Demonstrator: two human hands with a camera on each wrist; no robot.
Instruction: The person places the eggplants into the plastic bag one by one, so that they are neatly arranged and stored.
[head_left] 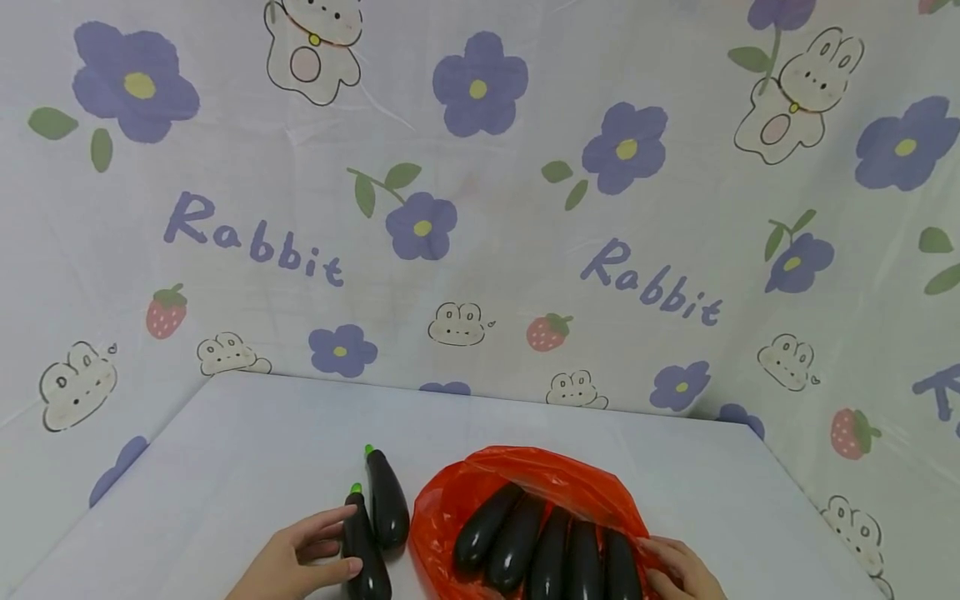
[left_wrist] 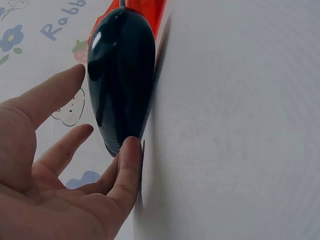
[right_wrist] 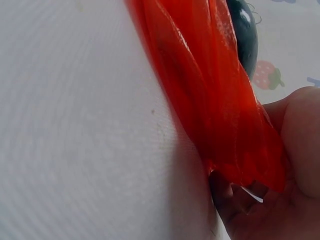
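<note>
Two dark eggplants with green stem ends lie on the white table, left of a red plastic bag. My left hand is at the nearer eggplant, its fingers spread. In the left wrist view a gap shows between this eggplant and one digit, while another fingertip is at its lower end. The other eggplant lies just behind. Several eggplants lie side by side inside the open bag. My right hand grips the bag's right edge, the red plastic bunched between thumb and fingers.
The white table runs back to a hanging cloth printed with flowers, rabbits and strawberries. The same cloth continues along the right side. The table's left edge slants toward the lower left corner.
</note>
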